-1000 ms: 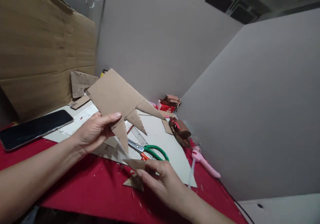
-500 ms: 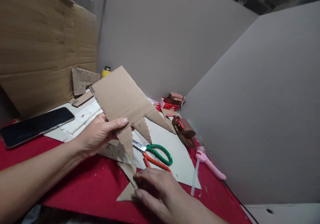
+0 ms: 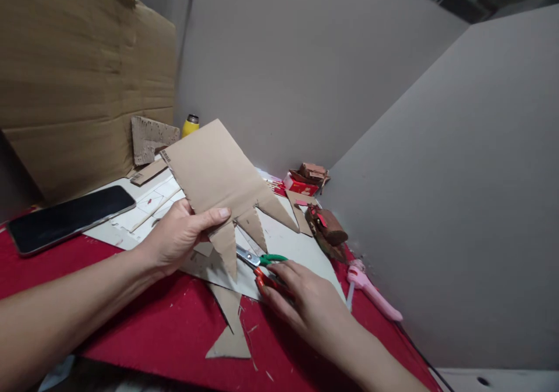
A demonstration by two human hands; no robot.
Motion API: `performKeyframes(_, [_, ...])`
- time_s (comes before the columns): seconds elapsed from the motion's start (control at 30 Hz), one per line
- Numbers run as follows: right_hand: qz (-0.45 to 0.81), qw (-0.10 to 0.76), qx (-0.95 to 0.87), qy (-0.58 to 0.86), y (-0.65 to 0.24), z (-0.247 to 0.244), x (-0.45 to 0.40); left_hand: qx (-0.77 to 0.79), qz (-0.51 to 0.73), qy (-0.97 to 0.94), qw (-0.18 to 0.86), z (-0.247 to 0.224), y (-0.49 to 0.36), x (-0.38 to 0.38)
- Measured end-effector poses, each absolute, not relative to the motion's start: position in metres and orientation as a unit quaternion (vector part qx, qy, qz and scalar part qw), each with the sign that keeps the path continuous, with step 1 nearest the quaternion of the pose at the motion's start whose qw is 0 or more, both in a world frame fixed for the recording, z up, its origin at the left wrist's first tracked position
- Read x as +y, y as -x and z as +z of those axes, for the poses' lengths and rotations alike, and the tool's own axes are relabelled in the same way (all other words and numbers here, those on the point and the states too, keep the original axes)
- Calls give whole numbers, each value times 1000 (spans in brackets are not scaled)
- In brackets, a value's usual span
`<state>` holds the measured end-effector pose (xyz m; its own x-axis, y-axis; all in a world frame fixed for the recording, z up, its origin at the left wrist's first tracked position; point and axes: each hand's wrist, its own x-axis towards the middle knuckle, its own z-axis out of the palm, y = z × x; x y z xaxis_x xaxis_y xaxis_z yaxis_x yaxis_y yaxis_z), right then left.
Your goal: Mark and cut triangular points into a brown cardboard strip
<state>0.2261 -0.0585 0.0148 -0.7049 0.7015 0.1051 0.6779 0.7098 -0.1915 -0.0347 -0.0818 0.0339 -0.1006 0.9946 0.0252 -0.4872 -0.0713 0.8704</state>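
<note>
A brown cardboard piece with pointed, tooth-like strips along its lower edge is pinched in my left hand, thumb on top and fingers hidden beneath. Scissors with one green and one orange handle lie on white board, their blades partly behind the cardboard points. My right hand is on the scissors' handles, its fingers bent around them. Below the raised piece, cut cardboard scraps rest on the red cloth at the table's front.
A black phone lies at the left. Behind stand a large cardboard sheet and a yellow bottle. Brown objects and a pink glue gun lie at the right, by the grey wall.
My right hand has moved from the cardboard scraps up and right to the scissors and taken hold of their handles. My left hand still holds the cardboard. The view has shifted slightly.
</note>
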Motion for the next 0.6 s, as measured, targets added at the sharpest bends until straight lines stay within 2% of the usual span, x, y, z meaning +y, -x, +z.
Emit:
performKeyframes(0.2, [34,31,-922,385,-250,7,-50,365,647,-319,588,36,33,-83])
performKeyframes(0.37, [67,-7,-916,395,-241,14,-43,359,653,-306,593,36,32,-84])
performKeyframes(0.6, [77,-2,-911,406,-236,14,-30,355,655,-312,589,36,36,-80])
